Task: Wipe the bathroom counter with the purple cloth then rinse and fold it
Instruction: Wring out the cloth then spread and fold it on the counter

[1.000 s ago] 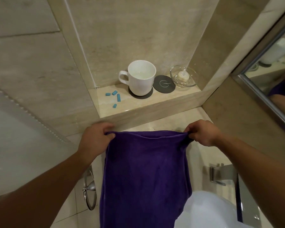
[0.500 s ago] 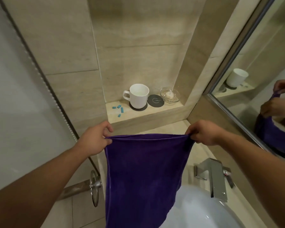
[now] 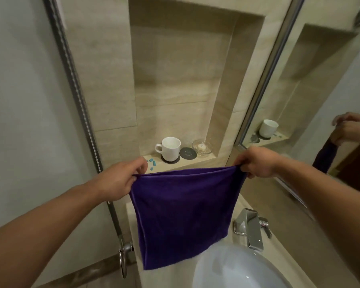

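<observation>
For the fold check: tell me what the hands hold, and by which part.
The purple cloth: left hand pinches its top left corner, right hand its top right corner.

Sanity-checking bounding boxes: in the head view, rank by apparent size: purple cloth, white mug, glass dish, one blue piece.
1. purple cloth, though it is nearest the camera, which inflates it
2. white mug
3. glass dish, only a little smaller
4. blue piece

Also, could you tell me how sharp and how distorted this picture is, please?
Head view: the wide-angle lens bows the mirror frame; cloth, left hand and right hand are fairly sharp; mug slightly soft; light dim and warm, with glints on the tap.
</observation>
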A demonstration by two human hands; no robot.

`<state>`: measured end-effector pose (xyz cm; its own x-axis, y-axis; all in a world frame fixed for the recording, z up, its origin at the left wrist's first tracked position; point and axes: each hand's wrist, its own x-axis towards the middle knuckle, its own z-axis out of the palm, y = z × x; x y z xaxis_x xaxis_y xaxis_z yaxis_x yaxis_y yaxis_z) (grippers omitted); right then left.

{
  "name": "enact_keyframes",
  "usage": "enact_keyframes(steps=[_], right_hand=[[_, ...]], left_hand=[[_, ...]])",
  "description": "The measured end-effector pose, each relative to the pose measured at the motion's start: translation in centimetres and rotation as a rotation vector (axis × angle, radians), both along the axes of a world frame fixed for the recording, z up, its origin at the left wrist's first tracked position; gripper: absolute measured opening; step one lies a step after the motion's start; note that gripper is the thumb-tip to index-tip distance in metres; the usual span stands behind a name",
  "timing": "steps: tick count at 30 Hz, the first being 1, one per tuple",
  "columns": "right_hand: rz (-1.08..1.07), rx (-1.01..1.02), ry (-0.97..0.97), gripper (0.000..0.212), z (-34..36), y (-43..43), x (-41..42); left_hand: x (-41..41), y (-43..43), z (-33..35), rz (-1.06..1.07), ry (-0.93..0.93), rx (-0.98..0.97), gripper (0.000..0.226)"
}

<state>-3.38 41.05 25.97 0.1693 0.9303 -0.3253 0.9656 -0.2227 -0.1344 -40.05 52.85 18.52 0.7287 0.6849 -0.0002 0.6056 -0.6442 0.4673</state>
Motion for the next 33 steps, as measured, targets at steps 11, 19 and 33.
enact_keyframes(steps=[11, 19, 33], right_hand=[[-0.059, 0.224, -0.041, 0.027, 12.2, -4.8, -0.7], [-0.088, 0.332, -0.083, 0.028, 17.4, -7.1, -0.9], [-0.126, 0.333, -0.075, 0.027, 17.9, -8.6, -0.7]], left_hand=[[0.8, -1.6, 11.8, -0.089, 0.034, 0.193, 0.059], [2.7, -2.3, 16.0, -0.007, -0.059, 0.28, 0.029], [2.6, -2.8, 15.9, -0.092, -0.042, 0.223, 0.036]])
